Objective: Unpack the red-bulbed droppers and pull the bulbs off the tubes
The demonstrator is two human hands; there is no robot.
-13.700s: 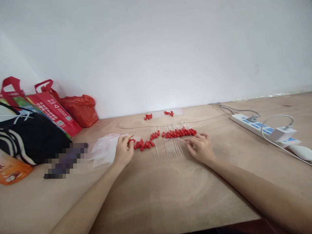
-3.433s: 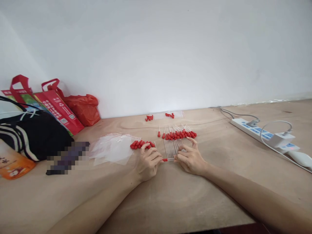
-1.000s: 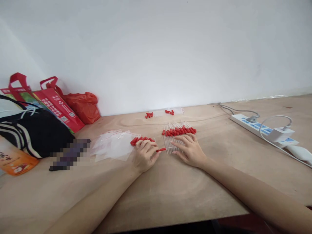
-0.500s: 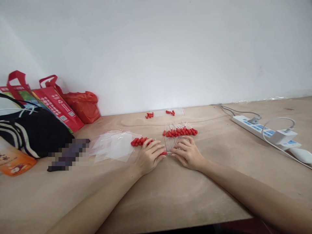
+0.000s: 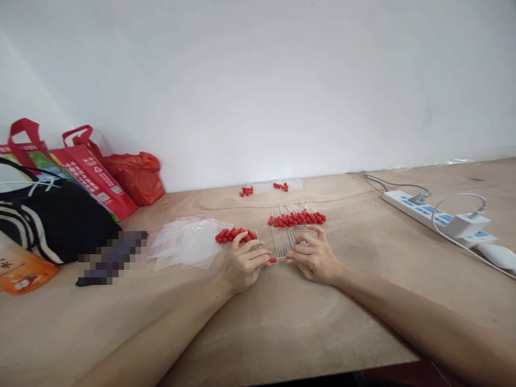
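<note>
My left hand (image 5: pixel 244 262) pinches a red rubber bulb (image 5: pixel 272 260) at the end of a thin clear glass tube (image 5: pixel 281 259). My right hand (image 5: pixel 315 258) pinches the other end of that same tube. Both hands rest on the wooden table (image 5: pixel 282 322). Just behind the left hand lies a small heap of loose red bulbs (image 5: pixel 234 234). Bare glass tubes (image 5: pixel 284 243) lie side by side behind my fingers. Farther back is a row of tubes fitted with red bulbs (image 5: pixel 298 217).
Clear plastic bags (image 5: pixel 185 248) lie left of the bulbs. Red shopping bags (image 5: pixel 100 177) and a black striped bag (image 5: pixel 52 226) stand at far left. A white power strip (image 5: pixel 439 217) with a charger and cables lies right. More bulbs (image 5: pixel 264 188) sit by the wall.
Over the last second both hands drew slightly nearer me, holding the bulb and tube together. Earlier the left hand was reaching into the loose bulbs and the right into the tubes.
</note>
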